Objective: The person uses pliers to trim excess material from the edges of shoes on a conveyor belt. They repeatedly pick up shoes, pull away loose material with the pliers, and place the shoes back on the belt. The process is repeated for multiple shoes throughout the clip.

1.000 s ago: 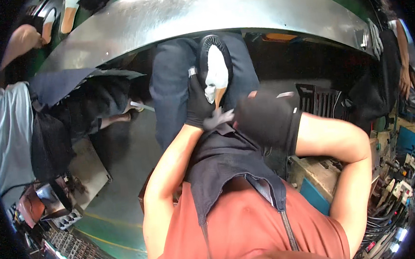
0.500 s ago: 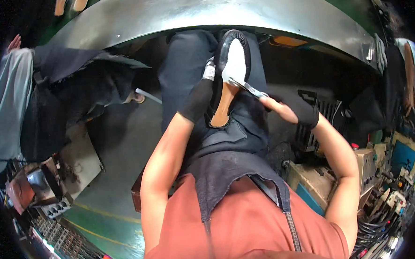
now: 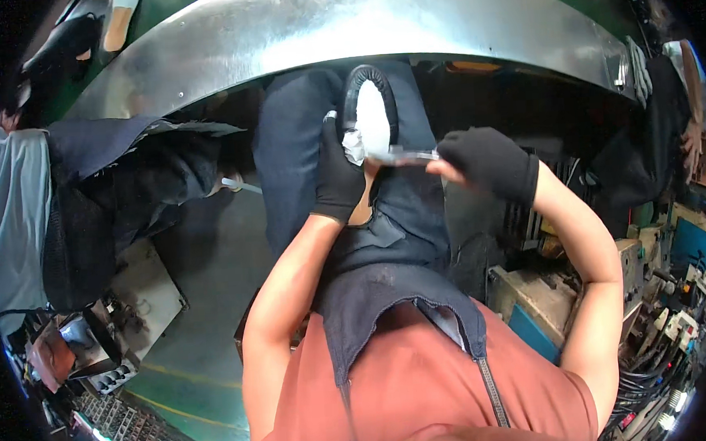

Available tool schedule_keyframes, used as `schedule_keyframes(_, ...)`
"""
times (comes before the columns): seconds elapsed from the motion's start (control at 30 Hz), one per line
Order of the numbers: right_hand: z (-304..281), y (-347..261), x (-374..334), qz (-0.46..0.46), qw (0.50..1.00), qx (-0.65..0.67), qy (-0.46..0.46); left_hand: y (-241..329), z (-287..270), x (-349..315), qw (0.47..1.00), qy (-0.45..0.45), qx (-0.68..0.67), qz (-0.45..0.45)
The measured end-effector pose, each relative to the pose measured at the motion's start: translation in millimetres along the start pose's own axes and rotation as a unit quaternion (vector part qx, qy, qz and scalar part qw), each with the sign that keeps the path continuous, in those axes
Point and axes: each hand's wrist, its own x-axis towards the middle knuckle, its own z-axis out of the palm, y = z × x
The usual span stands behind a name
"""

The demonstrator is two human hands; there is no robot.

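Observation:
A black shoe lies sole up across my thighs, toe pointing away from me. Its pleated black edge surrounds a white forefoot patch, and the waist and heel part is tan. My left hand, in a black fingerless glove with white wrapping on the thumb, is closed around the shoe's left side. In my right hand, also black-gloved, is a slim silver metal hand tool. Its blurred head lies over the lower end of the white patch; its exact kind is unclear.
A curved metal bench edge spans the far side. Other shoes are at the upper left, near another person's apron and legs. A worn machine box stands by my right elbow. Cables and parts crowd the lower right.
The shoe has shifted slightly left and nearer. My left hand now covers more of its waist. The tool has swung from slanting to nearly level, and my right hand has turned over, knuckles up.

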Motion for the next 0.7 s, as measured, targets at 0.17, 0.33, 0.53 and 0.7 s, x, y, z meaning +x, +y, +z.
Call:
schedule_keyframes(0.17,-3.6,-84.5,11.8,-0.231,0.972,-0.016,0.041,2.6,-32.1,10.6,0.911,-0.164,-0.329,-0.186)
schedule_keyframes(0.33,37.1,-8.5,-6.6,0.077,0.974,0.211,0.010,17.0,-18.2,8.9,0.954,-0.043,-0.198,-0.223)
schedule_keyframes(0.53,-12.6,-52.2,-25.3,0.030,0.978,0.193,0.074,12.6,4.1,10.9,0.995,0.013,0.089,-0.053)
schedule_keyframes(0.7,-4.8,-51.7,-3.7,-0.186,0.952,0.165,0.178,49.0,4.4,9.3,0.990,-0.038,0.063,-0.118)
